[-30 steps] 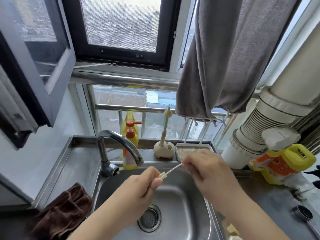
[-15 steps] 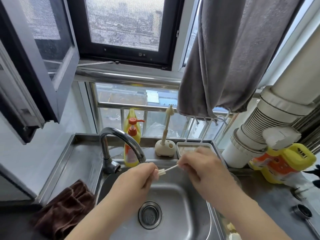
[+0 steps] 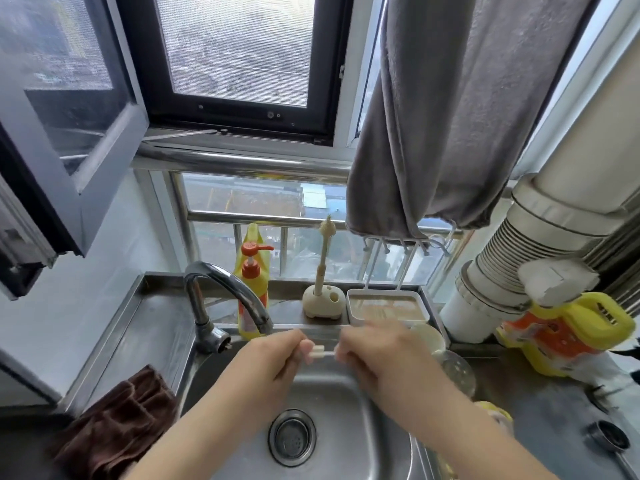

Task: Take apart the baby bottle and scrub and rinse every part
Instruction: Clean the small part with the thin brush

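Observation:
Over the steel sink, my left hand pinches a small pale straw piece of the baby bottle at its left end. My right hand pinches a thin white brush handle whose far end runs into that piece; the handle is mostly hidden by my fingers. A clear bottle part and a cream-coloured bottle part sit on the counter just right of my right hand, partly hidden behind it. A bottle brush stands upright in its cream holder behind the sink.
The tap curves over the sink's back left, no water visible. An orange-pump soap bottle and a white tray stand on the ledge. A brown cloth lies left, a yellow jug right, and a grey towel hangs above.
Both hands have moved closer together, so less of the thin brush shows between them. The view has tilted slightly, lifting the hands toward the tap spout.

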{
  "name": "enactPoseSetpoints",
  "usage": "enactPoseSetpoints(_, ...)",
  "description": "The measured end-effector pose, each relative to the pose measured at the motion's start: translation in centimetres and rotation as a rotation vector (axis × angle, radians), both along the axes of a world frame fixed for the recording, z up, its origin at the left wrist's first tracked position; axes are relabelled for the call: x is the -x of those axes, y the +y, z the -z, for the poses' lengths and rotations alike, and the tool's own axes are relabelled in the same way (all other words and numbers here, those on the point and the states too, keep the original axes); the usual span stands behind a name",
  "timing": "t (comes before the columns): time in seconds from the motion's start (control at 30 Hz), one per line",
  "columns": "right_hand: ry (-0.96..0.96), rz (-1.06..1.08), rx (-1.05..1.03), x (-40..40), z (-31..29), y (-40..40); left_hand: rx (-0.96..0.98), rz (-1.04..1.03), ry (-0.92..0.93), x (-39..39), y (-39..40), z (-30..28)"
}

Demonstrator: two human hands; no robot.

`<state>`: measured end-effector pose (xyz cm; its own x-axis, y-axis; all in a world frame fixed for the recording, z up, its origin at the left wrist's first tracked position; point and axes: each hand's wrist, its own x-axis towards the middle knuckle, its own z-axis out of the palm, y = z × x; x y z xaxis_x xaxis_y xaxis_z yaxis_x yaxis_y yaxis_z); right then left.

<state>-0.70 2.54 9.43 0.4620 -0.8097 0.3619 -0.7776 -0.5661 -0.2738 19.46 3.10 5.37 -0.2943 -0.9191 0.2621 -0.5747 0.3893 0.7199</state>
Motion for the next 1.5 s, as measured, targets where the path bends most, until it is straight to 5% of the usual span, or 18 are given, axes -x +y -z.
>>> enactPoseSetpoints(0.53,-0.017,0.113,-0.045,3.1,1.8,-0.5,-0.049,0.1,-0.209,3.0,-1.5,0.7)
enactPoseSetpoints(1.5,-0.018,0.223,-0.017,6.2,2.6,-0.6,-0.159,0.106,-0.194,6.1,-2.1,0.8)
